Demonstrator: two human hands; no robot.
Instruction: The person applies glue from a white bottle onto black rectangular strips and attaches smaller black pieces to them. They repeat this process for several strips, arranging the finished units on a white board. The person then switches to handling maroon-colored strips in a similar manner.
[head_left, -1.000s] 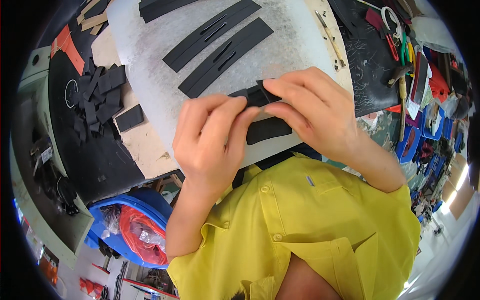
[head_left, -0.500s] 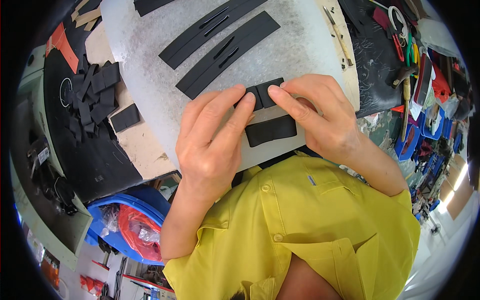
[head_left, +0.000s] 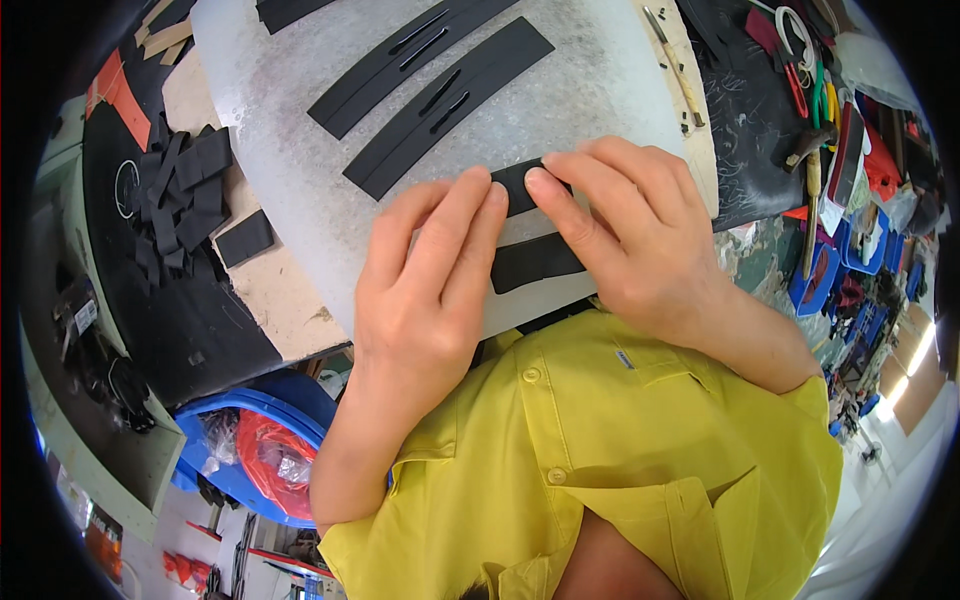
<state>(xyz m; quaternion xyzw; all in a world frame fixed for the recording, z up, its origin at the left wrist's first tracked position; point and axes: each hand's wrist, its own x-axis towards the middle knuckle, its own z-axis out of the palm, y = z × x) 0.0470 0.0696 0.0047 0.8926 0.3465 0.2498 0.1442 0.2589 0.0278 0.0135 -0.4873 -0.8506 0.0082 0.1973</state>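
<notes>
Small black strip (head_left: pixel 515 185) lay flat at frame centre on the white board, ends covered by fingertips of both hands. 2nd black piece (head_left: pixel 535 262), wider & flat, sat just below it, right end under hand.

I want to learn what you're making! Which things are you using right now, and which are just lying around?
In use:
- left hand and right hand, pressing on a black strip
- white work mat

Lying about:
- two long slotted black strips
- pile of black scraps
- hammer
- blue bin
</notes>
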